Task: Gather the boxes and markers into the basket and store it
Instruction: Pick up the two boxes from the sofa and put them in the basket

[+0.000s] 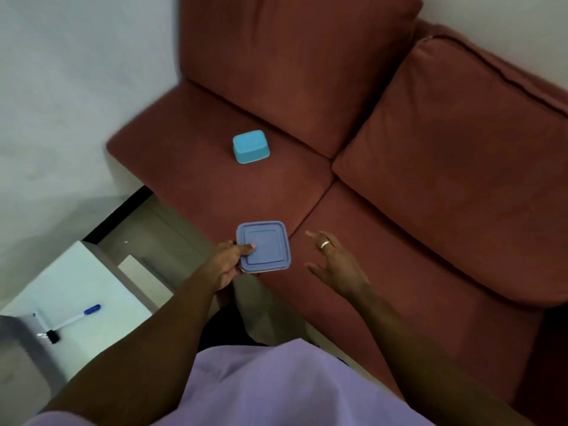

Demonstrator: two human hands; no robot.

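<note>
Two boxes: your left hand (229, 261) grips the near purple box (263, 247), right hand (333, 261) spread empty; teal box (250, 146) far on the sofa (399, 226); one marker (75, 318) left.

Two boxes, one purple-blue box (264, 247) and one turquoise box (250, 146); one marker (78, 316); two hands.

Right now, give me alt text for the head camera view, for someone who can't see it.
The left hand holds a purple lidded box over a red sofa, the right hand open beside it. A blue box sits on the seat; a marker lies on a white table.
</note>
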